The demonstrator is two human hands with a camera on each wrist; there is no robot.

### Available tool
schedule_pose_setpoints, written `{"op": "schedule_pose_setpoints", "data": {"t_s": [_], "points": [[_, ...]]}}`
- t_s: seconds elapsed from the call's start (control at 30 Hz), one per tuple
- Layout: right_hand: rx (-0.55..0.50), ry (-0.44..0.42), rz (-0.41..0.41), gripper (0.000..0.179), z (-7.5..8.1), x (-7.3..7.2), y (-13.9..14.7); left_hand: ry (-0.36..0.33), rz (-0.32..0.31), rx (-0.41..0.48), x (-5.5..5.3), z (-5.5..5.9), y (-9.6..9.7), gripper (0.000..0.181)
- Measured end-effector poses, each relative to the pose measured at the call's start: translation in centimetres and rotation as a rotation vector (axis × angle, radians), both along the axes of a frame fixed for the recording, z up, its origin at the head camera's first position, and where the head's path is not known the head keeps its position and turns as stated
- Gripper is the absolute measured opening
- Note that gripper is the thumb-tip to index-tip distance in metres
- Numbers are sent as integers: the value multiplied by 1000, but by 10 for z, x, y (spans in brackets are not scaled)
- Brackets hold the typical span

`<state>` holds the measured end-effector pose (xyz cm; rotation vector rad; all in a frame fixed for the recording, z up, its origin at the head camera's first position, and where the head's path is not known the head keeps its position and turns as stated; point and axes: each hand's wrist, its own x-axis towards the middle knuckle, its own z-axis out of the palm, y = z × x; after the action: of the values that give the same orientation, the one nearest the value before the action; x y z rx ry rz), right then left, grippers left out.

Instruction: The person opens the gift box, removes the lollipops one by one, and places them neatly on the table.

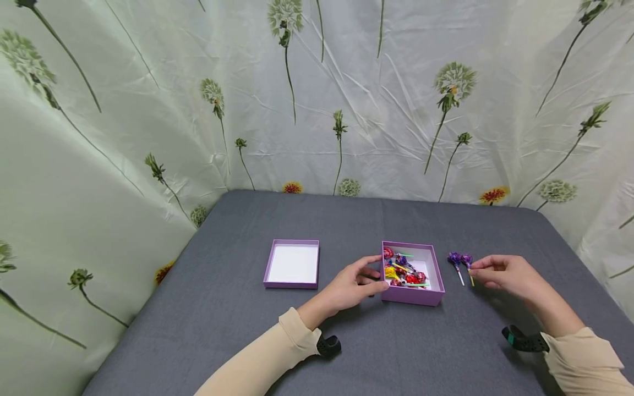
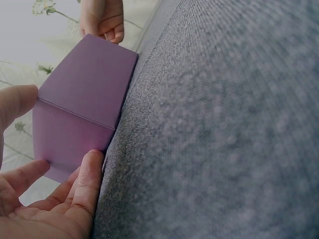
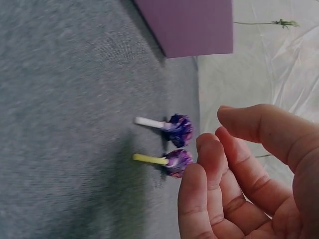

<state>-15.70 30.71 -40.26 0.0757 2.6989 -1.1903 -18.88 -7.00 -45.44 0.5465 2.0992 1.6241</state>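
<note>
A purple open-topped box holds several wrapped lollipops in red, yellow and dark purple. At its left side is my left hand, the thumb by the near corner and the fingertips against the wall. The left wrist view shows these extended fingers touching the purple box. To the right of the box, two purple-wrapped lollipops lie side by side, one with a white stick, the other with a yellow stick. My right hand hovers beside them, fingers loosely bent, thumb apart, nothing between them.
A square purple-edged lid with a white inside lies left of the box. Grey cloth covers the table. A pale floral curtain hangs behind it and along the sides.
</note>
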Motion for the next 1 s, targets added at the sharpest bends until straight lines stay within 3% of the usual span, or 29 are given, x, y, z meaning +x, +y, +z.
{"op": "schedule_pose_setpoints", "data": {"t_s": [0.6,1.0], "points": [[43,10,71,41,29,-10,-13,9,1,-5,2,1,0,62],[24,13,133,41,39,-21,-23,-15,5,13,3,2,0,62]]}}
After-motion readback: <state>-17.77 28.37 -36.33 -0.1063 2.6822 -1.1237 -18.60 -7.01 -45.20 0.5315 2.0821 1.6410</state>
